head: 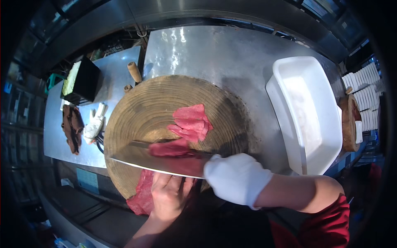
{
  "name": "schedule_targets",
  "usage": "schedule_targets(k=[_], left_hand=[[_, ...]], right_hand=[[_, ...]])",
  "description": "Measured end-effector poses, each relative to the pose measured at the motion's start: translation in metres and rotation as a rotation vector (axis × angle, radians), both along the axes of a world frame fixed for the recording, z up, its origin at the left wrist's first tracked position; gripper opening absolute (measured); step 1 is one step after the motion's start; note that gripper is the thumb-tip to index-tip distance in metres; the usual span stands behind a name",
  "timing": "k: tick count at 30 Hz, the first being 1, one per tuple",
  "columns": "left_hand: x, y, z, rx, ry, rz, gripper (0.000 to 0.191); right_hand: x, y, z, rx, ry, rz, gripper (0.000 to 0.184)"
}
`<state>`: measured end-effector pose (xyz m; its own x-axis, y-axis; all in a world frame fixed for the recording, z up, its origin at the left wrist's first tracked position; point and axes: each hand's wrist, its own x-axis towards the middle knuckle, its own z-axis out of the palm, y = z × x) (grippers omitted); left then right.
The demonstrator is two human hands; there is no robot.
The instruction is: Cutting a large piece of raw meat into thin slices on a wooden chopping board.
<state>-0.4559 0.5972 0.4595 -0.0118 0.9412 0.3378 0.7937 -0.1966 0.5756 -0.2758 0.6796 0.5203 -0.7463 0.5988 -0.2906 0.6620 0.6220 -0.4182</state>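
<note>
My right hand point(237, 179), in a white glove, is closed on the handle of a large cleaver-like knife point(155, 162). The wide blade lies across the lower part of a round wooden chopping block point(139, 111), its tip pointing left. Bare, my left hand point(169, 192) presses its fingers on a piece of raw red meat point(141, 193) at the block's near edge, just below the blade. A slice of meat point(170, 148) is at the far side of the blade, blurred. Several thin meat slices point(192, 121) lie overlapping near the block's middle.
White plastic tubs point(310, 114), one in another, stand right on the steel table point(201, 46). Beyond them are a smaller wooden block point(349, 124) and stacked white dishes point(361, 80). At left lie a brown cloth point(72, 128), a white glove point(94, 125) and a black crate point(85, 82).
</note>
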Motion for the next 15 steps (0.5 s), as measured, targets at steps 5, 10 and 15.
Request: schedule_targets(k=[5,10,15], left_hand=[[0.005,-0.001,0.003,-0.03,-0.031,0.0,0.034],[0.01,-0.002,0.01,0.068,0.08,-0.012,0.036],[0.005,-0.011,0.0,0.065,0.073,0.01,0.04]], right_hand=[[0.067,0.002,0.019,-0.168,-0.275,-0.094,0.016],[0.077,0.013,0.017,-0.112,0.013,-0.264,0.026],[0.074,-0.018,0.016,0.012,0.071,-0.116,0.019]])
